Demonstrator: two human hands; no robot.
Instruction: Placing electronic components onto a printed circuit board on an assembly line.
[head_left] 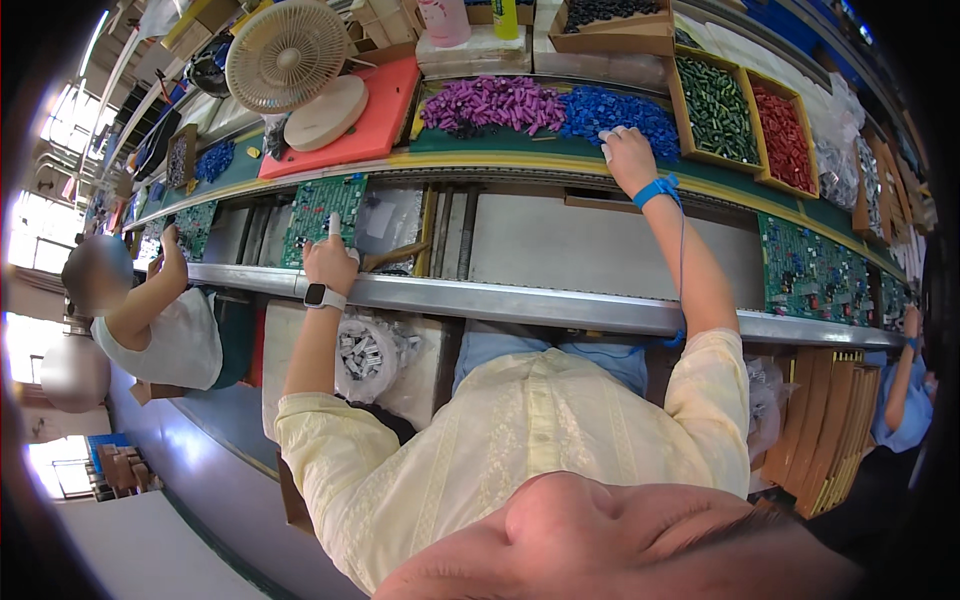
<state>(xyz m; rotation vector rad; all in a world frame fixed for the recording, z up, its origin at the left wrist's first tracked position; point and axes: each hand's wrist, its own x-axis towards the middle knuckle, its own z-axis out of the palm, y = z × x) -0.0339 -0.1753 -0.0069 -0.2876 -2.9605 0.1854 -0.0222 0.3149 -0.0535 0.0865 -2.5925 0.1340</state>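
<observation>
Pick-and-place step: right hand [628, 150], fingers curled, digs into blue parts [615, 112] upper centre; left hand [330, 262], finger tips pressed on circuit board [322, 205]. Next needs a clean pinch.

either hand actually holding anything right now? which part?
Cannot tell for sure. The right hand rests fingers-down in the blue components pile; any pinch is hidden. The left hand touches the green circuit board at its near edge.

Glossy green circuit board [322, 208]; brushed metal rail [520, 300] (dull sheen); matt blue plastic parts [612, 110]; woven yellow shirt [520, 440].
</observation>
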